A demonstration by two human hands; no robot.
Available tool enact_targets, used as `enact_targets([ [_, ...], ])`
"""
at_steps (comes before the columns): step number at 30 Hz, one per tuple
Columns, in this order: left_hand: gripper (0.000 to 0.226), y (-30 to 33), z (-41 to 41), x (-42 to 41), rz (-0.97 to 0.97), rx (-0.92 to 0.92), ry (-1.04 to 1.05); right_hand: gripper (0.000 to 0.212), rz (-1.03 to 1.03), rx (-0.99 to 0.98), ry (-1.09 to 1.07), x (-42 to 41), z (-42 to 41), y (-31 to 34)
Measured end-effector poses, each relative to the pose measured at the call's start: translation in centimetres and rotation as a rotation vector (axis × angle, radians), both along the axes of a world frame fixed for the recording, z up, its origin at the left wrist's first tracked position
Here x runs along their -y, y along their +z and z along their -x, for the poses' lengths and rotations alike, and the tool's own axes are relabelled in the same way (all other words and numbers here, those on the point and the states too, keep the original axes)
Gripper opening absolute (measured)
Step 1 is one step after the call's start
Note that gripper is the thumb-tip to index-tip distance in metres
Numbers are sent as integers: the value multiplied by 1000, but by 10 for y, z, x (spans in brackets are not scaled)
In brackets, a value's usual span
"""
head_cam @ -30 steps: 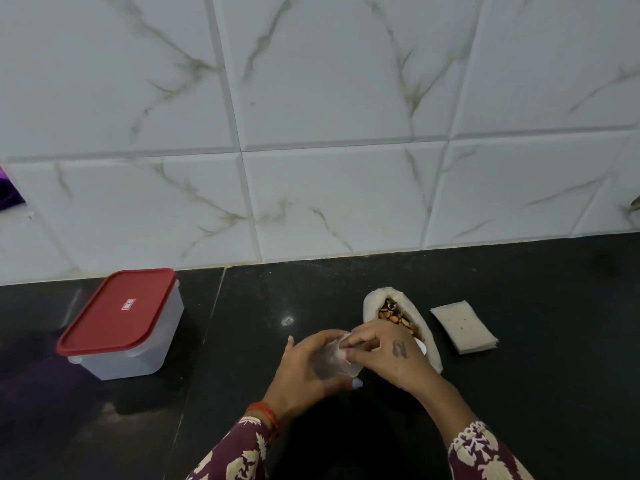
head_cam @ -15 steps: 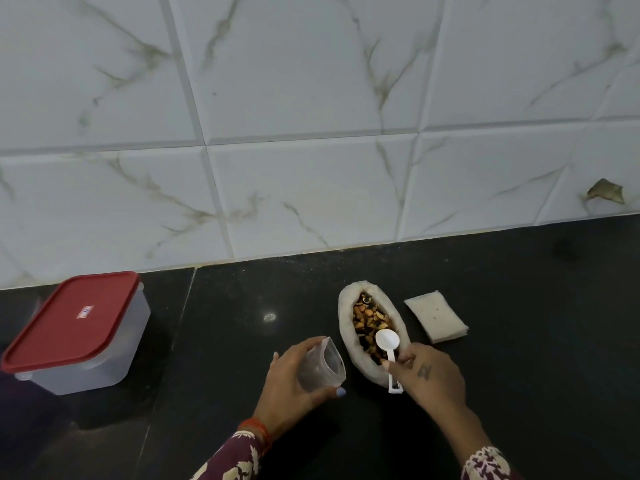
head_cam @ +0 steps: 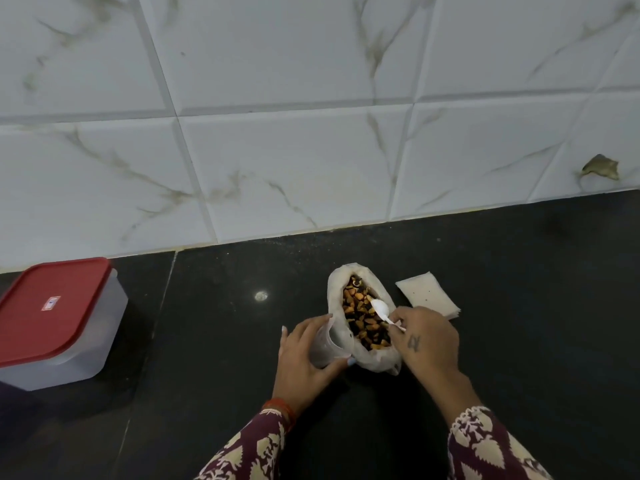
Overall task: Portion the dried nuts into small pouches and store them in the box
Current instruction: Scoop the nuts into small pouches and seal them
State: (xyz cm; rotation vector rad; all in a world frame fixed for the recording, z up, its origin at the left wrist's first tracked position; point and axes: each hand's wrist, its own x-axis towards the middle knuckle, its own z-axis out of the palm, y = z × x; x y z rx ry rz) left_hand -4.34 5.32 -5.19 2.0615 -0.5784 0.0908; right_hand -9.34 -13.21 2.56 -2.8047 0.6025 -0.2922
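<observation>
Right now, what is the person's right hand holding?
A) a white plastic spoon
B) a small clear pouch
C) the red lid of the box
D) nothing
A: the right hand pinches the white spoon, whose bowl lies over the nuts in the open bag.

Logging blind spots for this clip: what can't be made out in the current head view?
- Small pouch: the left hand wraps it, so whether it holds nuts is hidden.
- Box: its red lid is on and the left edge cuts it off; contents unseen.
- Spoon: the right hand covers the handle end in its grip.
- Lid label: too small to read.
- Stack of pouches: count unclear.
</observation>
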Motion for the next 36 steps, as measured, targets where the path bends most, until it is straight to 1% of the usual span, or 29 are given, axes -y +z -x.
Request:
enact_targets([
  [3, 63, -9, 1, 2, 25, 9, 27, 22, 99, -58, 73, 0, -8, -5],
  [5, 65, -10, 0, 3, 11, 21, 39, 20, 140, -89, 118, -1, -15, -8],
  [9, 71, -12, -2, 3, -34, 23, 42, 21, 134, -141, 182, -2, -23, -5],
  [11, 72, -13, -1, 3, -48, 28, 42, 20, 116, -174, 162, 1, -24, 2],
  [14, 73, -12, -1, 3, -63, 39, 40, 20, 129, -137, 83, 5, -19, 1],
  [16, 75, -12, -1, 4, -73, 44, 37, 23, 128, -143, 96, -3, -15, -6],
  [19, 77, -11, 0, 4, -93, 52, 36, 23, 36, -181, 130, -4, -19, -5],
  [21, 77, -11, 0, 3, -98, 51, 31, 21, -74, -234, 102, 6, -23, 6],
  [22, 78, -11, 0, 2, -98, 48, 28, 21, -90, -245, 83, 11, -23, 9],
  [25, 79, -12, -1, 2, -111, 41, 25, 20, -9, -235, 49, 9, -21, 5],
  [27, 79, -13, -1, 3, -123, 34, 27, 17, -12, -241, 71, -2, -21, -3],
  [29, 79, -13, -1, 3, -126, 29, 26, 16, -97, -247, 81, -3, -25, -6],
  [31, 78, -14, -1, 2, -131, 26, 18, 14, -274, -273, 62, 10, -27, 1],
  [33, 78, -16, -2, 2, -137, 22, 11, 13, -390, -301, 42, 23, -27, 6],
  [36, 78, -15, -2, 2, -145, 27, 12, 15, -378, -283, 19, 19, -27, 0],
])
